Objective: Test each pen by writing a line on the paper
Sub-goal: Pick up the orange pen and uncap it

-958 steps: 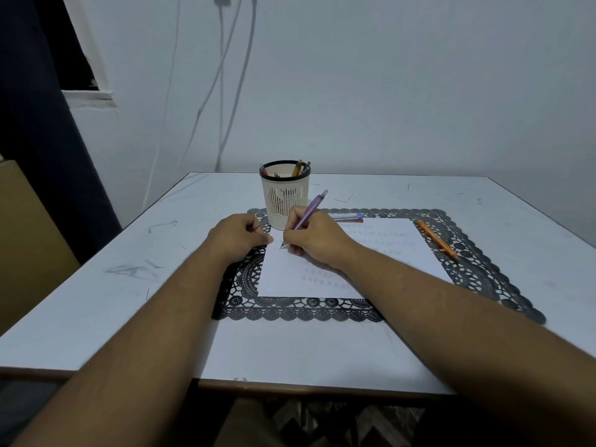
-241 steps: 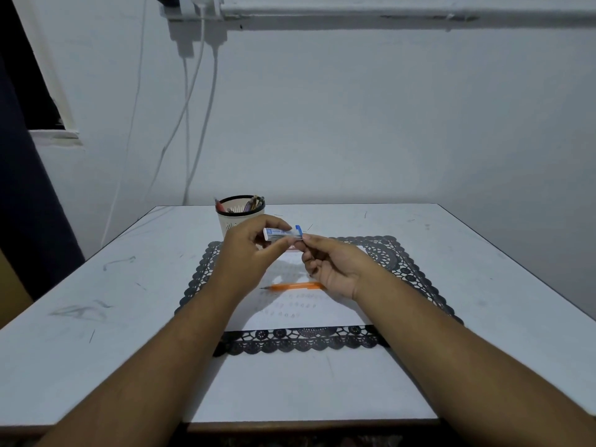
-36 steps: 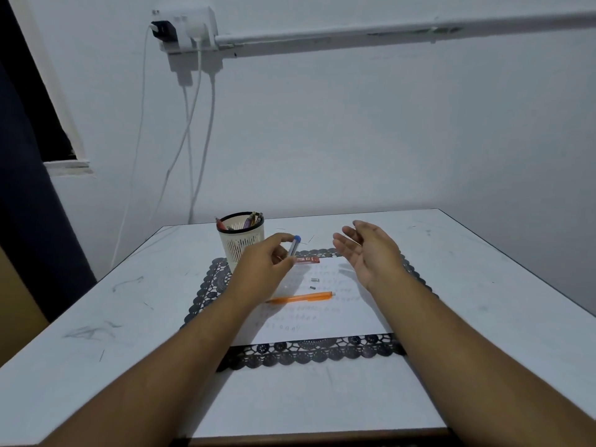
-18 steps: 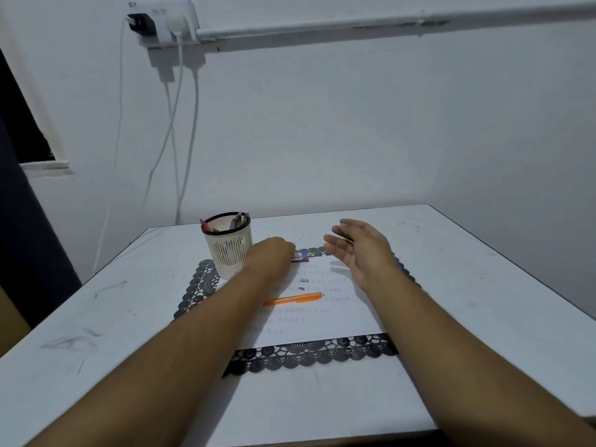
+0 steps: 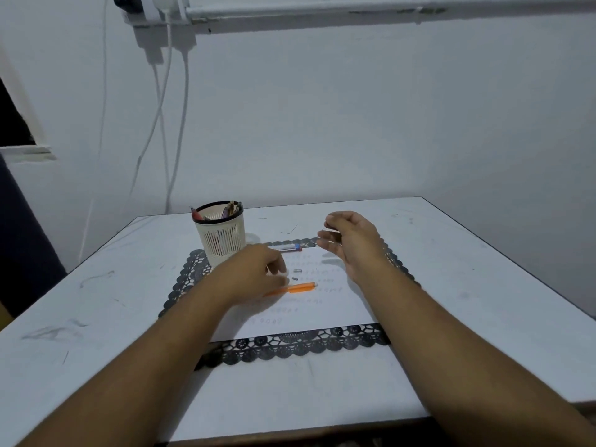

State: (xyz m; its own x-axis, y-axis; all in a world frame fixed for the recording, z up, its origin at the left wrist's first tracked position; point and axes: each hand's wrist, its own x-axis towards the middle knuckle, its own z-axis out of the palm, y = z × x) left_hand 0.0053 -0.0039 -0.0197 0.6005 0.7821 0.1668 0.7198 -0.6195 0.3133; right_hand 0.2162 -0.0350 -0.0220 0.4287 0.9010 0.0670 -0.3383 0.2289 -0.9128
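Note:
A white paper [image 5: 325, 306] with faint written lines lies on a black lace mat [image 5: 290, 345]. An orange pen [image 5: 298, 288] lies across the paper. My left hand [image 5: 254, 274] hovers low over the pen's left end, fingers loosely curled downward and blurred; I see nothing held in it. Two small grey pen parts [image 5: 296, 274] lie just right of its fingertips. A blue-and-clear pen [image 5: 285, 247] rests at the paper's far edge. My right hand [image 5: 350, 243] is raised above the paper's far right corner, fingers relaxed and empty.
A cream mesh pen holder [image 5: 221, 240] with several pens stands at the mat's far left corner. The white table [image 5: 451, 285] carries pen scuffs. Cables [image 5: 174, 130] hang down the wall behind from a socket strip.
My left hand has let go of the blue-and-clear pen at the paper's far edge and drawn back toward the orange pen. My right hand's fingers have curled slightly.

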